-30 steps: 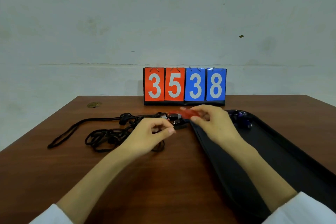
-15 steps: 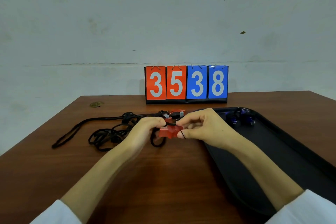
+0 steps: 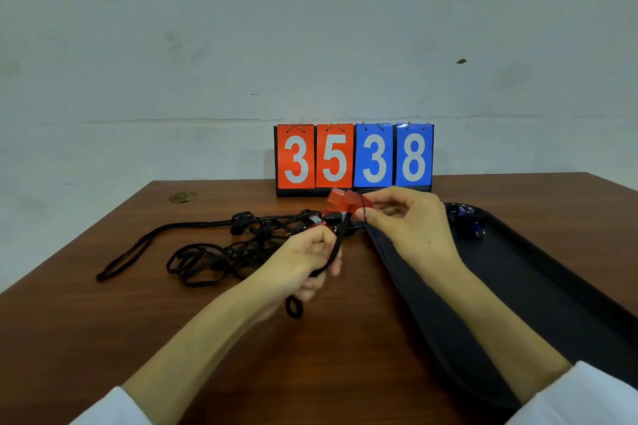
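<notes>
My right hand pinches a translucent red whistle, lifted above the table in front of the scoreboard. A black cord runs down from the whistle into my left hand, which grips it; a small loop of it hangs below that fist. A tangle of black lanyards lies on the wooden table to the left, with small red and black pieces at its right end.
A black tray lies at the right with a blue whistle in its far corner. A flip scoreboard reading 3538 stands at the back edge. A small brass-coloured disc sits at the far left.
My right hand lifted the red whistle up and away from the table, and the cord drew taut. My left hand slid nearer along the cord, still gripping it.
</notes>
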`<state>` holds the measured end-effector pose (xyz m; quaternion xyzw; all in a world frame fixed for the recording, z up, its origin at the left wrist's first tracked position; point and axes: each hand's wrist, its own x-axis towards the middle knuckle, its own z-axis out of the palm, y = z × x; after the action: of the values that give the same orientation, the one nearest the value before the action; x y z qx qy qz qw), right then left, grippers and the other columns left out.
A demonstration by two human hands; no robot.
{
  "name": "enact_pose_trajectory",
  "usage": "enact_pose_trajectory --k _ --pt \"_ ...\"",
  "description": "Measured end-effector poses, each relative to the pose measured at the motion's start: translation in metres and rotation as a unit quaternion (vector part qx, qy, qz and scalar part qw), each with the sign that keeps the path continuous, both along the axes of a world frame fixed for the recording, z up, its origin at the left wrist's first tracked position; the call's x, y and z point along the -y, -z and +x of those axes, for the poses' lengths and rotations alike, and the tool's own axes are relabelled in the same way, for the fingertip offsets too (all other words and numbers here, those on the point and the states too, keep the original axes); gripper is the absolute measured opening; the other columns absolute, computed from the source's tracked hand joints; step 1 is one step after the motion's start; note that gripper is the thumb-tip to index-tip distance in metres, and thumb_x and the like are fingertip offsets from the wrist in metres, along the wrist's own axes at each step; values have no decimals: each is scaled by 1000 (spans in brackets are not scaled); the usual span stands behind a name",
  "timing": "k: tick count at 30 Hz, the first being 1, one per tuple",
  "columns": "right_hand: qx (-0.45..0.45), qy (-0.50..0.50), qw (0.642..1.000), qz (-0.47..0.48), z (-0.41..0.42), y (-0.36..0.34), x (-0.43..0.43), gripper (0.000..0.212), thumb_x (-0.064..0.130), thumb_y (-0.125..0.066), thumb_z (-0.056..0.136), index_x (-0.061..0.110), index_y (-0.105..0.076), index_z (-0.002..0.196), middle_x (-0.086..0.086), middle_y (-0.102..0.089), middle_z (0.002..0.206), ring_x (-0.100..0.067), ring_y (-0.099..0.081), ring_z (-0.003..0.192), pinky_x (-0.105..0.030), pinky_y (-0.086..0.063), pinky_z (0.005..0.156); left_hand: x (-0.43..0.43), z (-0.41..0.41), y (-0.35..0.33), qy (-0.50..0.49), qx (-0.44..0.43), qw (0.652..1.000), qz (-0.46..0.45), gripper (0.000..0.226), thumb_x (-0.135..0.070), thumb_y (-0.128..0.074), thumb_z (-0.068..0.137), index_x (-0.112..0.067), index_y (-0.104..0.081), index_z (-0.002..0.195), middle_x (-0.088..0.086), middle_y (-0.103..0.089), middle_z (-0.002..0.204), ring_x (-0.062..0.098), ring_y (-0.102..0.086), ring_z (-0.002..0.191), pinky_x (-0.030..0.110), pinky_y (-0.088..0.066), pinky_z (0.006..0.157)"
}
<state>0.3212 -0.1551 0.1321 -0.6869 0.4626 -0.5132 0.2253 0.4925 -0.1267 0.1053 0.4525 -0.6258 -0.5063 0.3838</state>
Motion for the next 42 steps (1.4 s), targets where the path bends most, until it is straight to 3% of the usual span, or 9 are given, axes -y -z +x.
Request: enact_pose_trajectory --k 6,10,14,20,26,31,34,38,42 --pt "-96 77 992 -30 -4 10 8 24 23 -71 79 20 -69 103 13 -63 87 1 -55 79 -7 -40 69 9 -4 -5 14 -12 999 36 33 -23 -37 99 -6 -62 86 -1 -52 56 6 -27 32 15 -19 33" --pt "-197 72 977 -29 -3 12 7 30 26 -68 82 21 -66 111 6 -65 106 -2 -53 90 -17 -44 82 -1 -2 -3 -58 53 992 -96 32 -30 -54 92 -14 -70 69 -1 -50 61 8 -38 45 24 -31 49" --pt "-270 52 961 -7 0 10 6 30 29 -68 82 23 -66 111 6 -66 107 -6 -56 94 -22 -47 88 1 -1 -3 -110 71 976 -172 32 -28 -57 89 -22 -73 63 -16 -62 106 -3 -56 101 19 -39 89" --pt "-342 -92 935 34 11 13 -5 24 26 -71 79 20 -68 102 7 -66 99 -4 -55 85 -24 -48 87 4 5 -9 -96 -34 988 -120 44 -40 -42 94 -21 -78 79 -7 -74 97 11 -64 102 41 -37 105" --pt "-262 -242 930 86 20 10 -20 14 19 -74 75 23 -72 88 9 -69 86 0 -61 79 -19 -53 77 11 33 -15 -174 -180 962 -110 52 -40 -22 101 -13 -65 113 2 -70 112 21 -59 112 39 -42 97" --pt "-179 -297 931 116 16 -8 -27 14 11 -74 74 21 -73 84 2 -72 85 -8 -66 78 -26 -55 80 32 53 5 -270 -58 961 -11 46 -38 -26 102 -16 -65 111 2 -74 97 21 -62 103 31 -43 85" --pt "-133 -313 934 107 11 -17 -28 17 7 -75 72 20 -73 82 1 -73 84 -10 -67 78 -24 -55 78 37 55 12 -286 107 951 -52 38 -36 -40 98 -16 -72 93 -3 -71 84 18 -64 91 29 -45 82" --pt "-106 -311 940 93 4 -24 -27 23 8 -75 71 29 -70 77 11 -71 76 -4 -66 75 -14 -51 72 40 56 18 -351 311 877 -103 43 -61 -64 73 -20 -58 61 1 -60 78 25 -59 78 46 -51 80" --pt "-97 -303 944 90 1 -25 -24 23 7 -75 71 29 -70 77 14 -70 75 -3 -65 75 -13 -51 72 41 58 8 -377 256 889 -40 50 -60 -73 63 -19 -49 79 6 -53 104 26 -55 96 50 -49 88"
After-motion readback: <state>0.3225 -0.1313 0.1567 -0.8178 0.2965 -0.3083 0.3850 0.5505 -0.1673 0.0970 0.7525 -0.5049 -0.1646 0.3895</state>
